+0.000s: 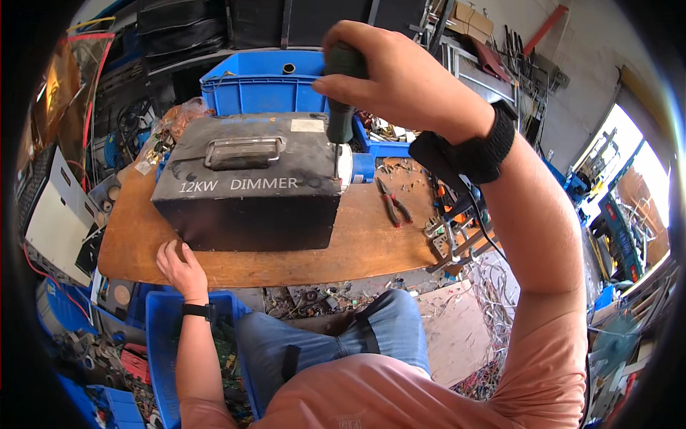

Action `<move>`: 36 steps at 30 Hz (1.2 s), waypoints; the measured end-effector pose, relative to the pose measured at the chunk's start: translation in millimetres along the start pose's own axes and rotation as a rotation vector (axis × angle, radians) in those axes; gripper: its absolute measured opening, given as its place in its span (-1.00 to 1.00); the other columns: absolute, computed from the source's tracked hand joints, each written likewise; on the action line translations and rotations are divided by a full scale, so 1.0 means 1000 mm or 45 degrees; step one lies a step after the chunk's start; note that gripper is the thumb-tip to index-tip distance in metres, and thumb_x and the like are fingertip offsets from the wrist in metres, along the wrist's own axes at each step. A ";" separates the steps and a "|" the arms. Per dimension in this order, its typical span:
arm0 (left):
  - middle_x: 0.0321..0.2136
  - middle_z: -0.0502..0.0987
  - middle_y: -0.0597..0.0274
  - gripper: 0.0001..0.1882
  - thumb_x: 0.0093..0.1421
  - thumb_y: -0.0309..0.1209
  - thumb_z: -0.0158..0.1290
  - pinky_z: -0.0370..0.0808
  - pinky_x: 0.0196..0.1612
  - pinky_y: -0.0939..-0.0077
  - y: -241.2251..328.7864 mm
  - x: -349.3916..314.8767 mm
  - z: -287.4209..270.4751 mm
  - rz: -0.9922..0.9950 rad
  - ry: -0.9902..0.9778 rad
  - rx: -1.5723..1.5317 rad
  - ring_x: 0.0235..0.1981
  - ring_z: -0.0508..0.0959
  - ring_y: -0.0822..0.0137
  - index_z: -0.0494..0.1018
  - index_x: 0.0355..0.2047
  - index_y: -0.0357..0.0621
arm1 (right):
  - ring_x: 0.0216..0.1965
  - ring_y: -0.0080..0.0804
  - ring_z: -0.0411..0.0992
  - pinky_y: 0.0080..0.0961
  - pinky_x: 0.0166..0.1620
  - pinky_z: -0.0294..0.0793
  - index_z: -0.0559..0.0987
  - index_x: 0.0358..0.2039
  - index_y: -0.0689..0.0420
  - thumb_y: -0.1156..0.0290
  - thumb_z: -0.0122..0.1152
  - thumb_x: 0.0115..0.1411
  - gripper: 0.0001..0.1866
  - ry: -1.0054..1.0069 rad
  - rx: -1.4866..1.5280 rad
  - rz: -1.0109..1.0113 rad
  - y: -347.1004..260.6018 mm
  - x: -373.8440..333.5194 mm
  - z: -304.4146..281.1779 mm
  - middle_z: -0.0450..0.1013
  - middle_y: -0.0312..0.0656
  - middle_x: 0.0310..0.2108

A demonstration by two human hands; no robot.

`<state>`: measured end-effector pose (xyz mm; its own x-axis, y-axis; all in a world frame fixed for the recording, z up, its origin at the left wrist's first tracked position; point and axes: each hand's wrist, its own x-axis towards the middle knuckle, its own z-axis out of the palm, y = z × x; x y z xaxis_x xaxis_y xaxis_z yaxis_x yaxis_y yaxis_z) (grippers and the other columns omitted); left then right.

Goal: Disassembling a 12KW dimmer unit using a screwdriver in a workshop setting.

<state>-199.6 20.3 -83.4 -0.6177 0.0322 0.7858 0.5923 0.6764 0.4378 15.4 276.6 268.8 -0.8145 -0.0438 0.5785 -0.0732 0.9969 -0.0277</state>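
Note:
A black metal box [257,214] with a metal carrying handle [245,152] on top rests on the wooden table [371,250] in front of me. My right hand [386,75] is raised over the box's right end, fingers wrapped round the dark green handle of a screwdriver [341,126]. The screwdriver stands upright, its shaft pointing down at the top right edge of the box. My left hand [183,269] lies at the table's front edge, just below the box's front left corner. Its fingers are spread and hold nothing.
Red-handled pliers [394,202] and small loose parts lie right of the box. Blue bins [264,86] stand behind it, and a metal fixture [457,239] sits at the table's right end. A blue crate [163,343] of circuit boards is by my left knee.

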 end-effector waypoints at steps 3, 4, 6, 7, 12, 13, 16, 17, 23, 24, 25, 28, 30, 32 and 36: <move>-0.09 0.39 -0.03 -0.74 0.21 -0.35 0.00 0.25 0.05 0.09 0.000 0.000 0.002 0.010 -0.011 0.007 -0.04 0.33 -0.05 0.41 -0.17 -0.27 | -0.33 -0.13 0.51 -0.35 -0.22 0.49 0.48 -0.18 0.24 0.24 0.27 0.07 -0.61 -0.028 -0.005 -0.074 0.005 0.003 0.001 0.50 0.02 -0.38; -0.09 0.39 -0.03 -0.75 0.21 -0.35 0.00 0.25 0.05 0.09 -0.001 -0.001 0.002 0.009 -0.015 0.028 -0.04 0.33 -0.05 0.41 -0.17 -0.27 | -0.41 -0.28 0.52 -0.43 -0.32 0.51 0.47 -0.18 0.19 0.27 0.26 0.11 -0.67 -0.058 0.011 -0.156 0.008 0.004 0.001 0.48 -0.06 -0.43; -0.09 0.39 -0.03 -0.75 0.21 -0.35 0.01 0.24 0.06 0.08 -0.003 -0.001 0.002 0.014 -0.015 0.031 -0.03 0.33 -0.05 0.41 -0.17 -0.27 | -0.37 -0.32 0.52 -0.46 -0.28 0.53 0.47 -0.16 0.17 0.30 0.25 0.11 -0.68 -0.144 0.000 -0.181 0.009 0.004 -0.006 0.49 -0.09 -0.40; -0.09 0.39 -0.03 -0.75 0.21 -0.35 0.01 0.24 0.06 0.08 -0.004 -0.002 0.002 0.014 -0.013 0.031 -0.03 0.33 -0.05 0.41 -0.18 -0.26 | -0.35 -0.33 0.52 -0.47 -0.26 0.54 0.47 -0.15 0.17 0.30 0.24 0.11 -0.67 -0.151 0.040 -0.159 0.013 0.003 -0.008 0.49 -0.10 -0.39; -0.09 0.39 -0.02 -0.75 0.20 -0.35 0.02 0.24 0.06 0.08 -0.004 -0.001 0.003 0.017 -0.013 0.025 -0.03 0.33 -0.05 0.41 -0.18 -0.25 | -0.29 -0.19 0.52 -0.40 -0.16 0.48 0.52 -0.13 0.25 0.28 0.25 -0.02 -0.56 -0.217 0.176 0.115 0.022 0.003 -0.015 0.54 0.00 -0.34; -0.09 0.39 -0.02 -0.75 0.20 -0.35 0.02 0.24 0.06 0.09 -0.001 0.001 0.004 0.021 -0.015 0.010 -0.03 0.33 -0.05 0.41 -0.18 -0.25 | -0.29 -0.19 0.52 -0.38 -0.16 0.48 0.54 -0.14 0.24 0.18 0.25 0.03 -0.54 -0.161 0.128 0.071 0.025 0.003 -0.016 0.55 -0.02 -0.33; -0.09 0.40 -0.02 -0.76 0.20 -0.36 0.02 0.24 0.06 0.09 -0.001 0.001 0.003 0.015 -0.013 0.021 -0.02 0.33 -0.05 0.41 -0.18 -0.25 | -0.36 -0.06 0.53 -0.29 -0.24 0.50 0.56 -0.34 0.36 0.21 0.18 0.12 -0.62 -0.342 -0.200 0.444 -0.012 0.011 -0.040 0.52 0.10 -0.47; -0.09 0.40 -0.02 -0.76 0.20 -0.36 0.02 0.24 0.06 0.09 -0.002 0.000 0.002 0.021 -0.015 0.027 -0.02 0.33 -0.05 0.41 -0.18 -0.25 | -0.36 0.02 0.52 -0.27 -0.23 0.50 0.58 -0.40 0.35 0.14 0.18 0.10 -0.58 -0.314 -0.258 0.469 -0.010 0.012 -0.037 0.51 0.10 -0.53; -0.09 0.39 -0.03 -0.76 0.20 -0.37 0.01 0.23 0.06 0.10 -0.004 -0.001 0.004 0.056 -0.027 0.017 -0.01 0.32 -0.04 0.41 -0.18 -0.26 | -0.29 -0.06 0.52 -0.32 -0.23 0.48 0.56 -0.30 0.37 0.10 0.22 0.08 -0.52 -0.425 -0.071 0.573 -0.038 0.020 -0.046 0.52 0.13 -0.40; -0.09 0.39 -0.04 -0.76 0.21 -0.38 0.01 0.23 0.07 0.10 -0.003 0.000 0.005 0.056 -0.028 0.023 -0.01 0.32 -0.03 0.42 -0.19 -0.27 | -0.29 -0.06 0.52 -0.32 -0.23 0.48 0.56 -0.30 0.37 0.10 0.22 0.08 -0.52 -0.419 -0.069 0.579 -0.030 0.018 -0.049 0.52 0.13 -0.40; -0.09 0.39 -0.04 -0.77 0.21 -0.38 0.01 0.22 0.07 0.10 0.001 0.002 0.008 0.061 -0.027 0.013 0.00 0.31 -0.03 0.42 -0.19 -0.27 | -0.27 -0.07 0.51 -0.32 -0.22 0.47 0.56 -0.27 0.36 0.11 0.23 0.07 -0.52 -0.480 -0.090 0.382 -0.017 0.012 -0.060 0.52 0.14 -0.37; -0.09 0.38 -0.05 -0.76 0.21 -0.37 0.00 0.21 0.08 0.10 -0.002 0.001 0.003 0.039 -0.054 0.037 0.00 0.31 -0.04 0.41 -0.17 -0.28 | -0.25 -0.06 0.51 -0.30 -0.20 0.46 0.55 -0.23 0.35 0.12 0.23 0.04 -0.51 -0.571 -0.196 0.226 0.007 0.023 -0.042 0.52 0.14 -0.34; -0.08 0.37 -0.06 -0.75 0.22 -0.37 -0.01 0.21 0.08 0.10 -0.004 0.001 0.003 0.050 -0.048 0.018 0.00 0.31 -0.04 0.40 -0.16 -0.28 | -0.24 -0.02 0.50 -0.27 -0.19 0.46 0.57 -0.27 0.36 0.14 0.18 0.10 -0.54 -0.399 -0.403 0.201 0.020 0.029 -0.024 0.52 0.15 -0.33; -0.08 0.37 -0.07 -0.73 0.23 -0.37 -0.01 0.21 0.09 0.10 -0.008 0.002 -0.003 0.052 -0.036 0.009 0.00 0.31 -0.04 0.39 -0.14 -0.29 | -0.25 0.03 0.50 -0.23 -0.18 0.46 0.59 -0.33 0.36 0.19 0.11 0.15 -0.60 -0.483 -0.296 0.078 -0.004 0.028 -0.041 0.52 0.16 -0.33; -0.10 0.35 -0.08 -0.71 0.23 -0.40 -0.01 0.26 0.05 0.13 0.006 0.015 -0.019 0.044 0.008 -0.002 -0.02 0.34 -0.02 0.37 -0.10 -0.31 | -0.28 -0.16 0.52 -0.33 -0.14 0.47 0.59 -0.18 0.24 0.03 0.23 0.06 -0.49 -0.587 -0.252 0.181 0.003 0.024 -0.029 0.55 -0.05 -0.28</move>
<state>-195.7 10.7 -61.1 -0.5934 0.0508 0.8033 0.6140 0.6740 0.4109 12.4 280.9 306.4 -0.9806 0.1131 0.1599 0.1302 0.9864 0.1006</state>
